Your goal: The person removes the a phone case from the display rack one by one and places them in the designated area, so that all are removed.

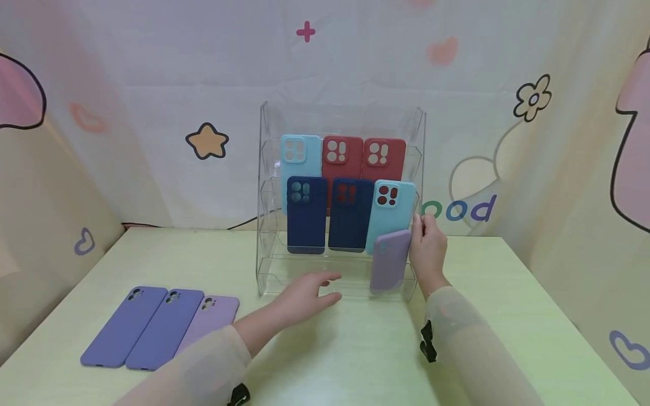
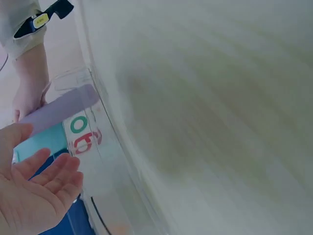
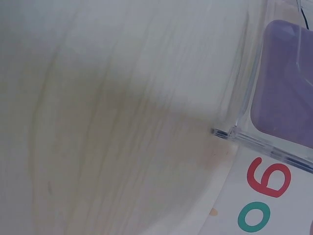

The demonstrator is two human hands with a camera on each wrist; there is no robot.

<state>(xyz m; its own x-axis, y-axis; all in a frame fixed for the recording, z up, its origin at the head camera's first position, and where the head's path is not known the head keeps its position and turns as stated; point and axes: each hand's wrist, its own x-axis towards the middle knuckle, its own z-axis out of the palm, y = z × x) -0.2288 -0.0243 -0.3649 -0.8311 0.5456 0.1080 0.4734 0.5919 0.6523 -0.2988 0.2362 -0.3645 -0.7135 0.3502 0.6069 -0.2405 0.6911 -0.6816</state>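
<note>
My right hand (image 1: pixel 428 248) is at the right side of a clear acrylic rack (image 1: pixel 304 265), fingers curled at the edge of a tilted lilac phone case (image 1: pixel 391 264). The lower end of this lilac case (image 3: pixel 288 83) shows through the rack's clear side in the right wrist view, where the hand itself is out of sight. Before the bottom tier, my left hand (image 1: pixel 307 296) reaches out with relaxed fingers, holding nothing. In the left wrist view its palm (image 2: pixel 29 205) is turned up, near the lilac case (image 2: pixel 63 106).
Above stand dark blue cases (image 1: pixel 307 220) (image 1: pixel 350 220), light blue cases (image 1: pixel 391 214) (image 1: pixel 299 152) and red cases (image 1: pixel 342 158) (image 1: pixel 384 160). Two violet-blue cases (image 1: pixel 124 327) (image 1: pixel 165 330) and another lilac case (image 1: pixel 210 316) lie on the table (image 1: pixel 355 361), left of the rack. A printed curtain (image 1: pixel 152 141) hangs behind.
</note>
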